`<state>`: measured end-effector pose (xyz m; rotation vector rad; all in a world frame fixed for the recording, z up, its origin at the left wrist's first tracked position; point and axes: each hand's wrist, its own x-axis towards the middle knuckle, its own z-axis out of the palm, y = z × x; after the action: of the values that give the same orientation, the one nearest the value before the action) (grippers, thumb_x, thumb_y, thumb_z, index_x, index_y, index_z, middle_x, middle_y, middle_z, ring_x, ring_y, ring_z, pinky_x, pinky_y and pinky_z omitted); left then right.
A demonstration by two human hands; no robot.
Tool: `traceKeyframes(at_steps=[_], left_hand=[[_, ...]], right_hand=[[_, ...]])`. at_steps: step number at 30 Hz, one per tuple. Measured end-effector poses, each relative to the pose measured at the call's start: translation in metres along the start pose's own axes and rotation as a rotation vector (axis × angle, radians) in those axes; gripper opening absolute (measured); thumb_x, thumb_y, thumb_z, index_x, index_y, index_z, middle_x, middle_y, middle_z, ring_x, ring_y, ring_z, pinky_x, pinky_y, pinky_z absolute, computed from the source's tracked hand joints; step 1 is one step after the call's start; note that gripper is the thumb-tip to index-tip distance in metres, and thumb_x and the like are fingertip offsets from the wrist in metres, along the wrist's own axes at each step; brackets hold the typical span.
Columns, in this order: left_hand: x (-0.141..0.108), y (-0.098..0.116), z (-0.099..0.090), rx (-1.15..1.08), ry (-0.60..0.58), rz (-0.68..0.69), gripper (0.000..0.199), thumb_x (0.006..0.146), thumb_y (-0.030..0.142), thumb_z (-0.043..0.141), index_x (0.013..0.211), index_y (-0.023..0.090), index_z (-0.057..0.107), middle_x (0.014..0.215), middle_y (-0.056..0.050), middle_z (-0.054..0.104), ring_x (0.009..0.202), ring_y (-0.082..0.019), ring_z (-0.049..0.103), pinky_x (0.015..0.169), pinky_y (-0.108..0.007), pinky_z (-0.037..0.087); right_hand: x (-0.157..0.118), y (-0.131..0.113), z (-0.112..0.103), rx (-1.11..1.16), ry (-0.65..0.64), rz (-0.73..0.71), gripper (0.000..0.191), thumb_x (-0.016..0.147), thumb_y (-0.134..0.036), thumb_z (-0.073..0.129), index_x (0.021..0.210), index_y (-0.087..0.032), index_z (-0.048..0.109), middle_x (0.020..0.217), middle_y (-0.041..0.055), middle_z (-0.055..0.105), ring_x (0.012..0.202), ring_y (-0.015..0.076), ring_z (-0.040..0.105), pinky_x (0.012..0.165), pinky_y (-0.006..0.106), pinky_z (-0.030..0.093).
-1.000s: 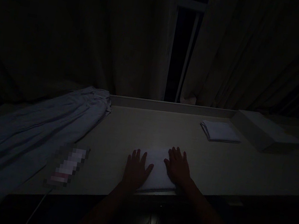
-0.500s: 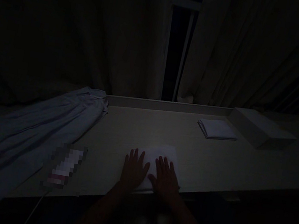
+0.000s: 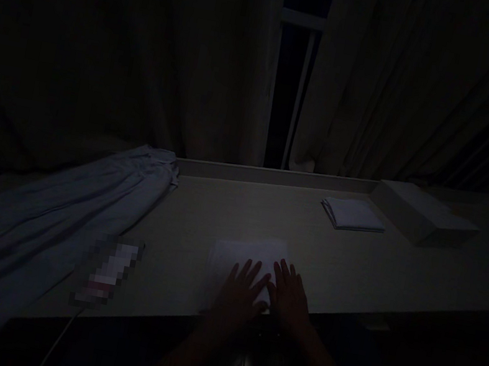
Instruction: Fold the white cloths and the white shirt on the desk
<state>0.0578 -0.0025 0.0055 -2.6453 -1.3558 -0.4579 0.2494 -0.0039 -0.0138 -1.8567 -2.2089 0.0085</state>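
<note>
My left hand and right hand lie open, palms down, on the white cloth. Judged a flattening step; next move calls for even pressure.

The person's left hand lies palm down over the near part of the white cloth, fingers spread. The right hand lies palm down at the cloth's near right corner, its thumb beside the left index fingertip. Both bare forearms reach in from the cloth's near side, angled toward each other.
</note>
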Motion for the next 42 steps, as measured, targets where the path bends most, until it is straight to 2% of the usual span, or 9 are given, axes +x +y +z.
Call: traceKeyframes(at_steps=[5, 10, 15, 18, 21, 27, 31, 37, 42], left_hand=[[-0.026, 0.005, 0.016, 0.022, -0.009, -0.149, 0.069, 0.088, 0.058, 0.047, 0.150, 0.037, 0.025, 0.159, -0.007, 0.024, 0.145, -0.036, 0.019, 0.113, -0.062, 0.018], [-0.052, -0.022, 0.017, 0.024, -0.024, -0.371, 0.081, 0.084, 0.066, 0.046, 0.151, 0.024, 0.027, 0.158, -0.017, 0.022, 0.145, -0.036, 0.017, 0.113, -0.057, 0.025], [-0.066, -0.026, 0.016, 0.015, -0.008, -0.453, 0.075, 0.089, 0.057, 0.045, 0.151, 0.020, 0.027, 0.158, -0.017, 0.021, 0.146, -0.035, 0.016, 0.112, -0.052, 0.030], [-0.066, -0.024, 0.017, 0.007, 0.013, -0.452, 0.074, 0.089, 0.057, 0.045, 0.151, 0.020, 0.028, 0.158, -0.017, 0.022, 0.146, -0.036, 0.017, 0.111, -0.053, 0.031], [-0.067, -0.025, 0.020, 0.002, 0.035, -0.429, 0.073, 0.089, 0.055, 0.046, 0.151, 0.020, 0.028, 0.158, -0.016, 0.022, 0.145, -0.035, 0.019, 0.111, -0.054, 0.031], [-0.072, -0.029, 0.027, 0.004, 0.100, -0.381, 0.073, 0.089, 0.049, 0.047, 0.150, 0.013, 0.028, 0.156, -0.021, 0.024, 0.145, -0.036, 0.020, 0.110, -0.053, 0.033], [-0.075, -0.030, 0.033, -0.007, 0.149, -0.366, 0.078, 0.089, 0.046, 0.047, 0.151, 0.008, 0.020, 0.155, -0.022, 0.027, 0.144, -0.034, 0.022, 0.110, -0.053, 0.034], [-0.077, -0.029, 0.039, -0.011, 0.171, -0.382, 0.082, 0.086, 0.048, 0.052, 0.151, 0.009, 0.021, 0.156, -0.024, 0.022, 0.144, -0.037, 0.022, 0.109, -0.057, 0.033], [-0.078, -0.030, 0.038, -0.011, 0.133, -0.378, 0.081, 0.086, 0.052, 0.050, 0.151, 0.010, 0.023, 0.156, -0.022, 0.023, 0.144, -0.036, 0.021, 0.110, -0.055, 0.032]], right_hand=[[0.000, 0.000, 0.000, 0.001, -0.025, -0.004, 0.060, 0.099, -0.048, 0.024, 0.152, -0.020, 0.027, 0.159, 0.0068, 0.019, 0.146, 0.0305, 0.014, 0.114, 0.052, 0.019], [0.002, 0.001, 0.005, -0.001, -0.014, 0.008, 0.060, 0.099, -0.048, 0.025, 0.152, -0.019, 0.028, 0.159, 0.0077, 0.020, 0.145, 0.0318, 0.016, 0.114, 0.052, 0.018], [0.002, 0.000, 0.004, -0.013, -0.019, 0.003, 0.061, 0.098, -0.049, 0.027, 0.151, -0.019, 0.030, 0.158, 0.0081, 0.021, 0.144, 0.0356, 0.017, 0.113, 0.057, 0.018], [0.007, -0.007, -0.004, -0.045, -0.012, -0.012, 0.062, 0.098, -0.049, 0.028, 0.149, -0.015, 0.035, 0.156, 0.0117, 0.026, 0.145, 0.0382, 0.011, 0.113, 0.062, 0.009], [0.022, -0.024, -0.011, -0.037, -0.006, -0.095, 0.060, 0.099, -0.048, 0.025, 0.148, -0.015, 0.036, 0.156, 0.0126, 0.028, 0.146, 0.0344, 0.008, 0.114, 0.061, 0.002], [0.064, -0.086, -0.004, 0.092, -0.158, -0.376, 0.050, 0.101, -0.044, 0.024, 0.148, -0.031, 0.034, 0.158, 0.0017, 0.025, 0.146, 0.0294, 0.014, 0.115, 0.059, 0.011], [0.088, -0.117, 0.004, 0.134, -0.173, -0.459, 0.049, 0.101, -0.045, 0.025, 0.147, -0.033, 0.036, 0.157, 0.0012, 0.029, 0.145, 0.0291, 0.017, 0.114, 0.059, 0.012], [0.116, -0.130, 0.010, 0.130, -0.241, -0.470, 0.049, 0.101, -0.046, 0.023, 0.148, -0.032, 0.033, 0.156, 0.0023, 0.030, 0.143, 0.0294, 0.022, 0.112, 0.060, 0.016], [0.118, -0.124, 0.005, 0.126, -0.232, -0.495, 0.052, 0.101, -0.049, 0.020, 0.150, -0.033, 0.025, 0.157, 0.0010, 0.027, 0.144, 0.0262, 0.021, 0.114, 0.054, 0.017]])
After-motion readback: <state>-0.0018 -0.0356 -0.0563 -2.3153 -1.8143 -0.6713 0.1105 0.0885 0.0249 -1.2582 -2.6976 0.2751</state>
